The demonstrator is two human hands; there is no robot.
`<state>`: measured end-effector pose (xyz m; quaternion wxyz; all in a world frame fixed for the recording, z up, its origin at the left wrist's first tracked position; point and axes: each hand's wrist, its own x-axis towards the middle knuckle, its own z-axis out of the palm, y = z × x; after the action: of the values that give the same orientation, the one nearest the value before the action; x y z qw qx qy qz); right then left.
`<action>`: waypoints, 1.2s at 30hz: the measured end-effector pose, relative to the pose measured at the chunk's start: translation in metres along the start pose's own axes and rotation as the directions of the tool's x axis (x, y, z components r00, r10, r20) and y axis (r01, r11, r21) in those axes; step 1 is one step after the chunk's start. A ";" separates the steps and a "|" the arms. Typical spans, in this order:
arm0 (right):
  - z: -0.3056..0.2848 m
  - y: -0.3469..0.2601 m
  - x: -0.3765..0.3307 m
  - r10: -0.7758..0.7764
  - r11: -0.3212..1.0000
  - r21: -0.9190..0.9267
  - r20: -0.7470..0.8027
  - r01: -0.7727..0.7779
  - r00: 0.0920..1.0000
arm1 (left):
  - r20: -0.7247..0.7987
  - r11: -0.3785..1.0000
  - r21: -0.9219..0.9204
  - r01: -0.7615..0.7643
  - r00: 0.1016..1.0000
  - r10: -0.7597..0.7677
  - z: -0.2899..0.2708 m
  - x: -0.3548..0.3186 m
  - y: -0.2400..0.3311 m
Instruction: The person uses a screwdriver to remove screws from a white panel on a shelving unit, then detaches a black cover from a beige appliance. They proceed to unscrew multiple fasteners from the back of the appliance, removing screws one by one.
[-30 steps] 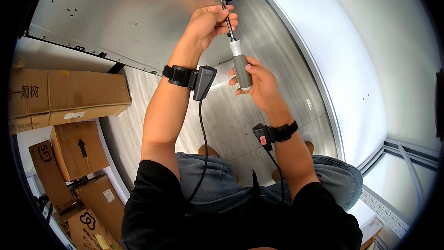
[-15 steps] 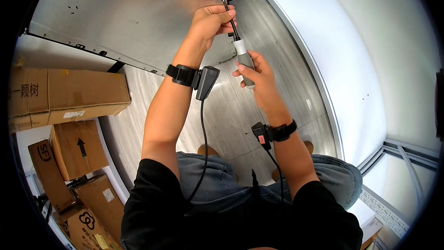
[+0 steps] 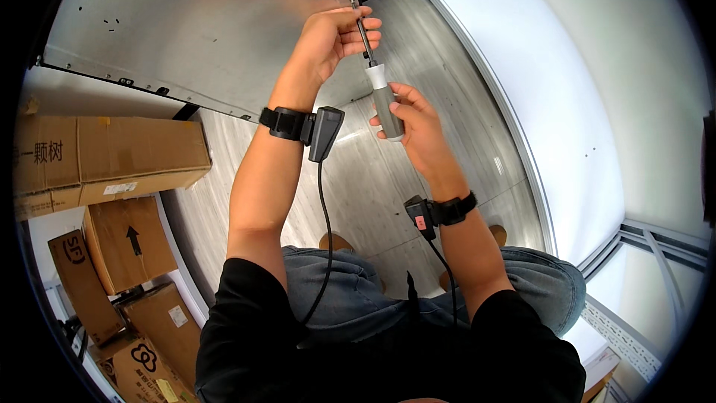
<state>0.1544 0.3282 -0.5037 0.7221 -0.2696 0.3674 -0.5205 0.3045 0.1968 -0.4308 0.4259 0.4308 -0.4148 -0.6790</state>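
Note:
A screwdriver (image 3: 386, 108) with a grey handle, white collar and long metal shaft is held in both hands. My right hand (image 3: 416, 121) is closed round its handle, thumb on top. Farther up, my left hand (image 3: 332, 39) has its thumb and forefinger at the shaft near the tip. Its other fingers are loosely bent behind the shaft. The tip meets the right edge of a large grey metal panel (image 3: 209, 37), beside a small screw or hole too small to make out. Black clips line the panel's edges.
Cardboard boxes (image 3: 142, 151) are stacked on the left, several on a white shelf (image 3: 192, 300). A long white shelf board (image 3: 507, 67) curves along the right, with metal racking (image 3: 634, 336) at the lower right. Cables run from black wrist straps (image 3: 287, 124) on both arms.
Both hands and the screwdriver have shifted slightly left together. The left fingers have changed their hold, leaving more of the shaft showing. The panel appears slightly farther left in view.

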 end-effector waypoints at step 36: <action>-0.111 0.054 -0.079 -0.047 0.946 0.174 -0.762 0.274 0.646 | 0.681 0.938 0.301 0.172 0.650 -0.338 0.142 0.108 -0.202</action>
<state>0.0796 0.4194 -0.5905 0.4871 0.0390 0.5300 -0.6931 0.0984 0.1831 -0.6032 0.0798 0.2248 -0.5527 -0.7985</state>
